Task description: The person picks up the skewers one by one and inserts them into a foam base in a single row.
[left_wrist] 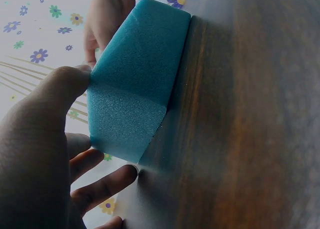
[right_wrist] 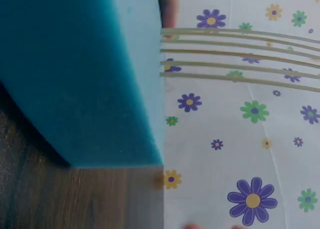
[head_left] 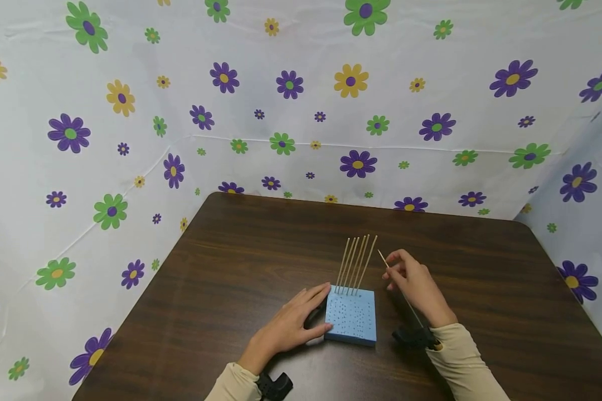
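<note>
A blue foam block, dotted with small holes, lies on the table. Several thin wooden skewers stand in its far edge, leaning slightly right. My left hand rests against the block's left side, thumb near the front and fingertips at the far corner. The left wrist view shows its spread fingers beside the block. To the right of the block, my right hand pinches another skewer, which slants with its tip up and left, apart from the block. Only fingertips of that hand show in the right wrist view.
Dark wood-grain table extends around the block on all sides. A white cloth with printed flowers hangs behind the table and along its sides. Each wrist bears a black strapped device.
</note>
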Demonstrator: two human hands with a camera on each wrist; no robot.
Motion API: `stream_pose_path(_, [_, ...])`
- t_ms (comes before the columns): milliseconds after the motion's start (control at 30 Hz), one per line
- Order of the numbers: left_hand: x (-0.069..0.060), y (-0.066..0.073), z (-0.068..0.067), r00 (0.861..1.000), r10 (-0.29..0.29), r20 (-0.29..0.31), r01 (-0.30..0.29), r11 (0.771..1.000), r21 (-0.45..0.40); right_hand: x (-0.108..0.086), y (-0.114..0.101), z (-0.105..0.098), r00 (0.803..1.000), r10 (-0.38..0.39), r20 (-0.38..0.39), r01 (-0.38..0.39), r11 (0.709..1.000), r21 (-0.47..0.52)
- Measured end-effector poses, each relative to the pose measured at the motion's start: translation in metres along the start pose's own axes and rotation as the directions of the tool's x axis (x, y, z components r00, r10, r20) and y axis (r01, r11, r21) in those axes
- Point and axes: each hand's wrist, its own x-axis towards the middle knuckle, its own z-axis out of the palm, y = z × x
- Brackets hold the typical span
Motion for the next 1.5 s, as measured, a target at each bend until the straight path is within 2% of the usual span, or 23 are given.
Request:
stream_pose_path(167, [0.0002,-0.0002,-0.0006,1.000,0.002,-0.006,-0.002,1.000,0.016,0.0012,-0.0020,-0.0013,0.988,-0.071,-0.139,0.082,0.994,0.077])
stream_pose_path(333, [0.0005,-0.0005,-0.0002,1.000,-0.010,0.006,0.010,1.000,0.015,0.0008,-0.0039,-0.0015,0.967,-0.138,-0.215,0.176,0.970,0.166])
stream_pose_path(633, [-0.0009,-0.0001,-0.0011,1.000,-0.013,0.009,0.013,1.000,0.006,0.0014,-0.0042,-0.0017,0.949,-0.205,-0.241,0.247,0.955,0.161])
stream_pose_path(767, [-0.0002,0.0001,-0.0007,1.000,-0.017,0.009,0.017,1.000,0.002,0.0030,-0.0017,-0.0024,0.939,-0.247,-0.238,0.292,0.939,0.179])
stream_pose_path(1000, [-0.0006,0.0021,-0.0014,1.000,-0.024,0.005,0.024,1.000,0.001,0.0016,-0.0024,-0.0047,0.951,-0.224,-0.214,0.272,0.935,0.227])
stream_pose_path(1100, [-0.0014,0.0025,-0.0012,0.999,-0.031,0.008,0.031,1.000,-0.007,0.0010,-0.0037,-0.0045,0.945,-0.232,-0.231,0.286,0.929,0.234])
stream_pose_path(1267, [-0.0005,0.0024,-0.0022,0.999,-0.045,0.016,0.045,0.999,-0.017,0.0014,-0.0064,-0.0037,0.918,-0.276,-0.284,0.329,0.931,0.159])
stream_pose_path(1500, [-0.0010,0.0006,-0.0003,0.999,-0.043,0.022,0.043,0.999,-0.014,0.0001,-0.0048,-0.0046,0.928,-0.223,-0.297,0.260,0.961,0.091])
